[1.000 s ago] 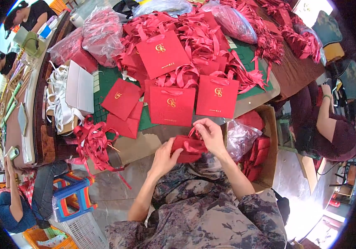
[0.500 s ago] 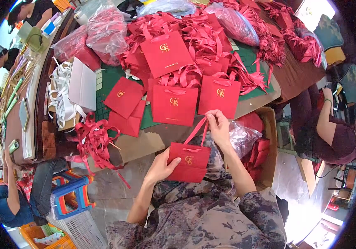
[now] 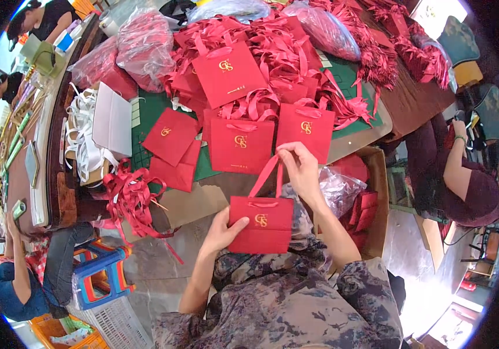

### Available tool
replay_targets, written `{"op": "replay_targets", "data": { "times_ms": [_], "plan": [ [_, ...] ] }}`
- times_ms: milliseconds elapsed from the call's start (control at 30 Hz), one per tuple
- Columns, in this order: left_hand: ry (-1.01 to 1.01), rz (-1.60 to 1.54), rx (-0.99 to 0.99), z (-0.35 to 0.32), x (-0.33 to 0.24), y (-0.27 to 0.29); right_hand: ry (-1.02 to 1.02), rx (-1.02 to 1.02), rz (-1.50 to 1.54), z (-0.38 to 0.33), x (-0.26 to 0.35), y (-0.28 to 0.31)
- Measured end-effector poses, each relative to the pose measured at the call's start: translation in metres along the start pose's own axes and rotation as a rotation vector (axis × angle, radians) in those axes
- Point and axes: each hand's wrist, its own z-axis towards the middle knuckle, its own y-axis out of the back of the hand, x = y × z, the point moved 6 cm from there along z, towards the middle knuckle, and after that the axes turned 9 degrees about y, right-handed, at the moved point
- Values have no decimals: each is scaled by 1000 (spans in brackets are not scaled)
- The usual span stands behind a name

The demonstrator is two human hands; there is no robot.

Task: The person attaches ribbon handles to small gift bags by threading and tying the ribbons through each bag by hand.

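Note:
A small red paper gift bag [image 3: 260,227] with a gold emblem hangs in front of my body, over my lap. My left hand [image 3: 221,231] grips its left side, the thumb lying across the front. Above it, my right hand [image 3: 300,168] pinches the top of the bag's red ribbon handle [image 3: 266,177] and draws the loop upright. Just beyond, at the table's near edge, lie one finished-looking red bag [image 3: 241,146] and another red bag [image 3: 305,131] with their ribbons folded down. Left of these are flat red bags [image 3: 171,136] without visible handles.
A large heap of red bags [image 3: 232,72] and ribbons covers the table's far part. Loose red ribbons [image 3: 132,195] dangle off the near left edge beside a box of white ribbons [image 3: 86,136]. A cardboard box [image 3: 377,200] with red bags stands at my right. Other people sit on both sides.
My right hand has moved slightly left and up, pulling the ribbon handle taller. The bag has shifted a little to the left with my left hand still holding it.

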Motion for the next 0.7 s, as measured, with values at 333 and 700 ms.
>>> {"op": "replay_targets", "data": {
  "times_ms": [333, 700],
  "plan": [
    [-82, -54, -82, -1, -12, 5, 219, 333, -162, -38, 47, -14],
    [-219, 651, -166, -47, -106, -30, -98, 421, 330, -64, 50, -48]
  ]
}}
